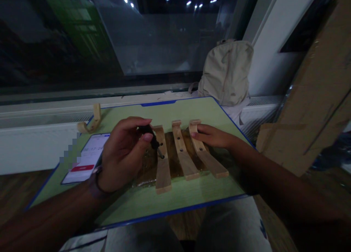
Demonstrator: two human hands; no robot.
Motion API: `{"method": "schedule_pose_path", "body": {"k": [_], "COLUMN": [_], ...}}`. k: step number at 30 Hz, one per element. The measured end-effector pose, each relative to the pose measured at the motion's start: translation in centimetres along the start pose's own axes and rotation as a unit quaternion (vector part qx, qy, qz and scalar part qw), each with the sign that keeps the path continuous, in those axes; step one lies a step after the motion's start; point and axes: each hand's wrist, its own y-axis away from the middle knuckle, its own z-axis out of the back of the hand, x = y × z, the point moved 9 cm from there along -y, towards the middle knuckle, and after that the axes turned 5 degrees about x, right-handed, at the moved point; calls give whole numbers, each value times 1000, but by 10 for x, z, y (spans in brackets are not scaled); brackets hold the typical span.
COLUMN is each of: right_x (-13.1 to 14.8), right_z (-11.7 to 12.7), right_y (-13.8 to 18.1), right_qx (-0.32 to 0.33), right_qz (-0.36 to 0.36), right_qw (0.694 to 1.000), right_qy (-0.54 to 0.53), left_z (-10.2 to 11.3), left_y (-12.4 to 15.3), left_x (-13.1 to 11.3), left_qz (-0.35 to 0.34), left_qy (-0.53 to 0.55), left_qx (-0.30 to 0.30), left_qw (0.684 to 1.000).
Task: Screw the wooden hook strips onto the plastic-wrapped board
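Three light wooden hook-shaped pieces lie side by side on a dark wooden board [170,155] set on a green mat [164,197]. My left hand [124,153] is closed in a pinch on a small black screwdriver [153,140], its tip at a hole in the left wooden piece [163,164]. My right hand [212,136] rests with its fingers pressed together on the upper part of the right wooden piece [208,157]. The middle wooden piece [182,153] lies untouched between them.
A phone [87,158] with a lit screen lies on the mat's left side. A fourth wooden hook piece [91,122] sits at the mat's far left corner. A beige backpack [226,72] leans by the window; a cardboard box [315,98] stands at right.
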Motion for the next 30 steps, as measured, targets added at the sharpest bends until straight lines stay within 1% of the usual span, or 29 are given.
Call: {"method": "schedule_pose_path", "body": {"k": [3,6,9,14,18,21,23,24,27,30], "right_x": [-1,-1,-1,0,1,0,0,0,0,-1], "right_z": [-1,-2,-1,-1,-1,-1,0,0,0,0], "right_y": [-1,-1,-1,-1,-1,-1,0,0,0,0], "right_qx": [4,7,6,10,8,6,6,7,9,9], "right_qz": [3,11,8,4,12,12,11,11,5,-1], "right_qw": [1000,1000,1000,1000,1000,1000,1000,1000,1000,1000], "right_qy": [1,-5,-4,-6,-11,-15,-13,-11,-5,1], "left_z": [-3,-6,-7,-7,-7,-10,-11,-11,-8,-9], "left_y": [2,3,2,-4,-5,-4,-3,-4,-9,-11], "left_x": [1,1,5,2,6,12,14,12,-1,-13], "left_qz": [15,22,39,17,37,75,83,74,8,-33], "left_qy": [37,63,58,30,69,98,109,104,52,0], "left_qx": [-4,11,29,30,14,28,35,33,36,63], "left_qw": [999,998,997,999,997,992,990,991,998,997]}}
